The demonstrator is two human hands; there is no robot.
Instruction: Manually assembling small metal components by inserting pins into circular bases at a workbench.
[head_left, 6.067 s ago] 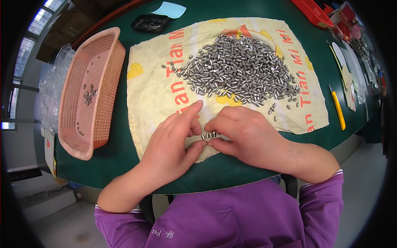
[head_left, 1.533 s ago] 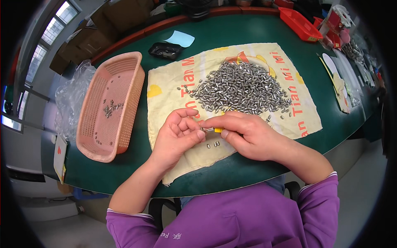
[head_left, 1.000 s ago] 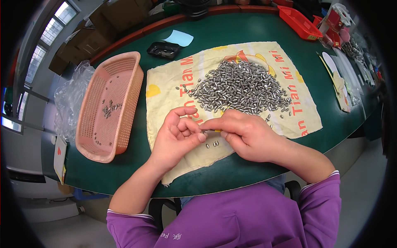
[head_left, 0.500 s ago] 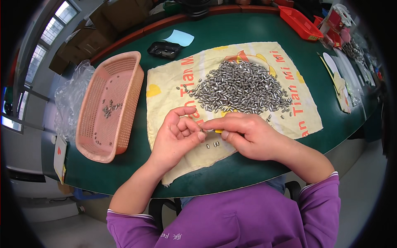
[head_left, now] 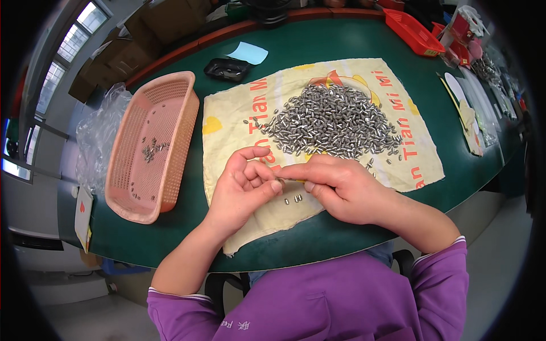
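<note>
My left hand [head_left: 240,190] is pinched at thumb and forefinger over the near part of a cream printed cloth [head_left: 227,133]; whatever sits at its fingertips is too small and covered to make out. Meeting it from the right, my right hand [head_left: 348,187] grips a small thin tool with a yellow handle [head_left: 301,181], mostly hidden under the stretched forefinger. Just below the fingers lie a few loose metal pieces [head_left: 297,198], small and barrel-shaped. Beyond both hands a large heap of the same shiny metal pieces [head_left: 335,122] spreads over the cloth.
To the left stands a pink perforated plastic basket [head_left: 181,149] with several metal pieces inside, beside a clear plastic bag [head_left: 94,136]. A black tray [head_left: 227,69] and a light blue paper [head_left: 248,53] lie at the back. A red basket [head_left: 410,31] is far right on the green table [head_left: 318,45].
Less of the yellow handle shows now, as the right hand has shifted slightly over it. Both hands stay in nearly the same place.
</note>
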